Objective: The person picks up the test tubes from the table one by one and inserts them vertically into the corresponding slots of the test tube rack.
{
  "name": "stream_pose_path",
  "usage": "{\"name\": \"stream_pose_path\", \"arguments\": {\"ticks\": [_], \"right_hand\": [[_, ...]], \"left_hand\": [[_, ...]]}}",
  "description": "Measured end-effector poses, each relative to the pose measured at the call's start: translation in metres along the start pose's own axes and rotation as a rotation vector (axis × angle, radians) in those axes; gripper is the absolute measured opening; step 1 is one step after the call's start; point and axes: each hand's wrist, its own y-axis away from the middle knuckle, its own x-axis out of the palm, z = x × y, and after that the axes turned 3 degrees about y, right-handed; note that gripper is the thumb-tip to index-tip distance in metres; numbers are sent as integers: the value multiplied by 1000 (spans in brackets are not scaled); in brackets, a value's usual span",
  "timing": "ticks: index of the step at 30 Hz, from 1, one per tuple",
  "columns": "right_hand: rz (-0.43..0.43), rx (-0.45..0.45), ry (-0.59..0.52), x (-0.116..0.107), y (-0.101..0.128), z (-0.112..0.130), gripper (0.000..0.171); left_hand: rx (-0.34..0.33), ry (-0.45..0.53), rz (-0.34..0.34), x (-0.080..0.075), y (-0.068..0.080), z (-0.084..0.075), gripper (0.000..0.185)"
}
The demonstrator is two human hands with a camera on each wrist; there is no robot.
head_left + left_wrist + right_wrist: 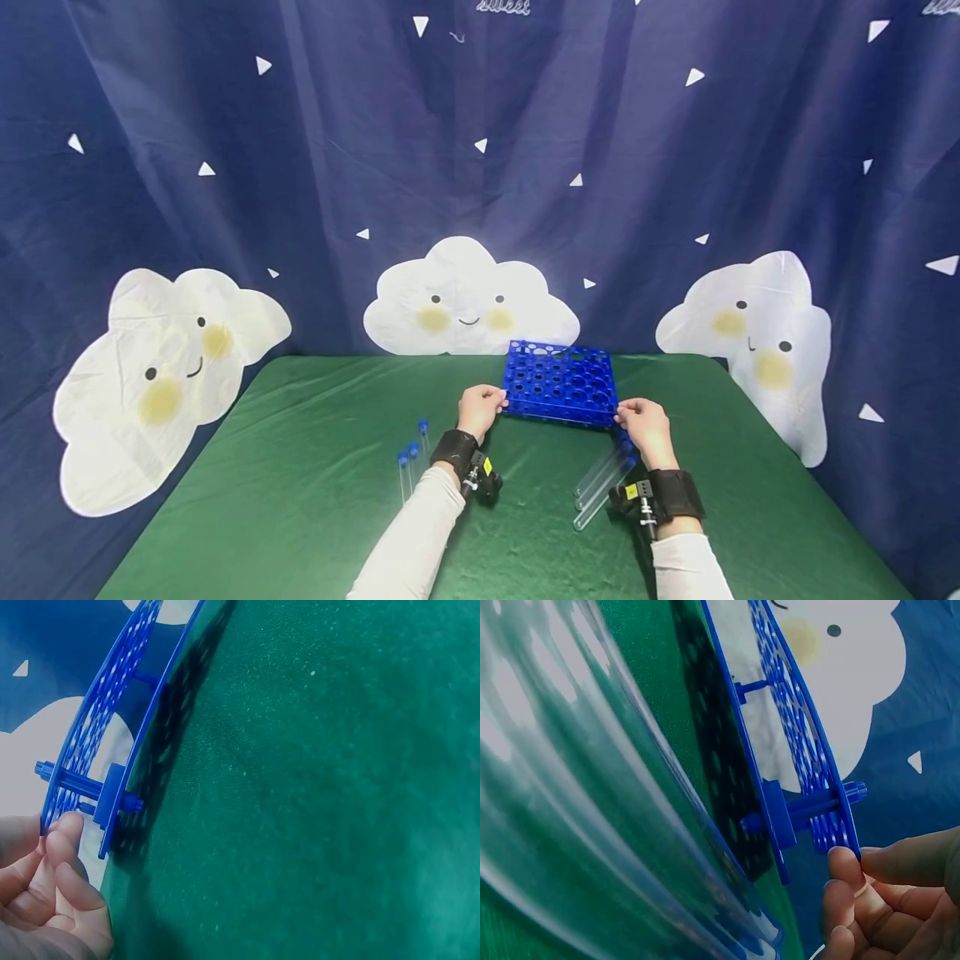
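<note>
A blue test tube rack (pixel 558 383) stands on the green table (pixel 315 500) near its far edge. My left hand (pixel 497 400) pinches the rack's near left corner, and the left wrist view shows its fingertips (pixel 66 829) on the top plate of the rack (pixel 97 742). At the near right corner my right hand (pixel 622 411) pinches the top plate too, fingers (pixel 844 870) curled on the edge of the rack (pixel 780 712). Several clear tubes (pixel 603 483) lie just below my right hand and fill the right wrist view as clear tubes (pixel 592 787).
Three blue-capped tubes (pixel 412 457) lie on the table left of my left forearm. A dark blue curtain (pixel 480 167) with white clouds hangs close behind the table. The green cloth reaches the table edges on both sides.
</note>
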Motion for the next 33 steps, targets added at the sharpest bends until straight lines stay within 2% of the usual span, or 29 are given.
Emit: {"name": "stream_pose_path", "arguments": {"ticks": [4, 11, 21, 33], "right_hand": [[12, -13, 12, 0, 2, 4, 23], [67, -27, 3, -1, 6, 15, 23], [149, -78, -40, 7, 9, 24, 21], [378, -94, -86, -4, 13, 31, 23]], "left_hand": [[7, 9, 2, -5, 3, 0, 14], [3, 20, -3, -16, 2, 11, 14], [6, 16, -16, -42, 13, 10, 15], [-16, 120, -7, -64, 37, 12, 15]]}}
